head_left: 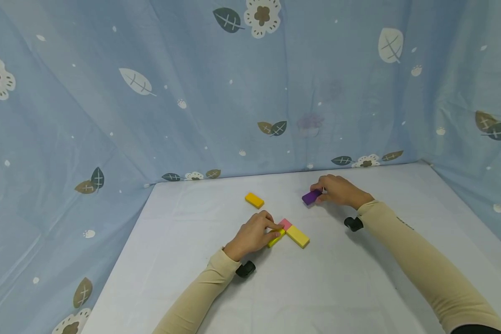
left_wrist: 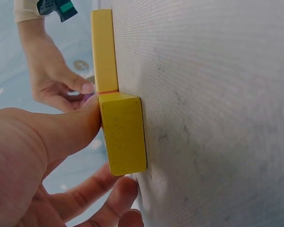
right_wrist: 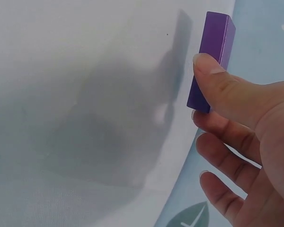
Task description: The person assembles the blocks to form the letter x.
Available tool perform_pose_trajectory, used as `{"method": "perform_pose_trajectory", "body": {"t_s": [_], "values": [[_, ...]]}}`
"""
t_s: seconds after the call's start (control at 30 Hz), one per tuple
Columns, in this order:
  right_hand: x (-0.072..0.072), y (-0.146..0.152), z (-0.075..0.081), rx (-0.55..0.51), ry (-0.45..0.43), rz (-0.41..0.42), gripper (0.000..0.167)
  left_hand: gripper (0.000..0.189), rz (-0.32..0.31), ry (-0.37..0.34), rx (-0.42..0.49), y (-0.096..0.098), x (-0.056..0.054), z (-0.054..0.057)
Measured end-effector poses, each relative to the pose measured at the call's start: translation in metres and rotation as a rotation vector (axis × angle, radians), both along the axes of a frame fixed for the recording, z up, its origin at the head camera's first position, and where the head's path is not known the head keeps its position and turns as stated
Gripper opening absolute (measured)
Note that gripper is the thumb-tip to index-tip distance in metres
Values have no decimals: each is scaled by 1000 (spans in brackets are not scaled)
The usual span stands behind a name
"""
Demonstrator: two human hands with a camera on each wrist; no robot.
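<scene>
Right of centre in the head view, the right hand [head_left: 339,190] pinches a glossy purple oblong block [head_left: 311,198]; below centre, the left hand [head_left: 251,235] pinches a bright-yellow oblong block [left_wrist: 126,137], which uneven pressure could skew.

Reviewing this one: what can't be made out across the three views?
- Head: one end of the purple block, covered by the right hand.
- Right wrist: that block's middle, behind the thumb.
- Left wrist: most of the pink block, behind the nearer yellow block.
- Head: sleeve lettering, too small to read.
</scene>
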State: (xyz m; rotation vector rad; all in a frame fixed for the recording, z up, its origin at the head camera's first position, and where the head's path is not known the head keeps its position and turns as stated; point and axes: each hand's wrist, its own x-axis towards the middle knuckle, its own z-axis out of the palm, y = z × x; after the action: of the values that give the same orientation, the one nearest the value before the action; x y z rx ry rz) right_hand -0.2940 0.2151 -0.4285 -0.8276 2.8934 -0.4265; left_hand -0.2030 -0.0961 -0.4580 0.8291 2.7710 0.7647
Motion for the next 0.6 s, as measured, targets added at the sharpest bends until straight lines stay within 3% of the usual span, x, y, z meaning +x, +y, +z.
{"method": "perform_pose_trajectory", "body": {"t_s": [0.6], "values": [[3,-2,1,-30,11,24,36,26,6,0,5,1,0,1]]}}
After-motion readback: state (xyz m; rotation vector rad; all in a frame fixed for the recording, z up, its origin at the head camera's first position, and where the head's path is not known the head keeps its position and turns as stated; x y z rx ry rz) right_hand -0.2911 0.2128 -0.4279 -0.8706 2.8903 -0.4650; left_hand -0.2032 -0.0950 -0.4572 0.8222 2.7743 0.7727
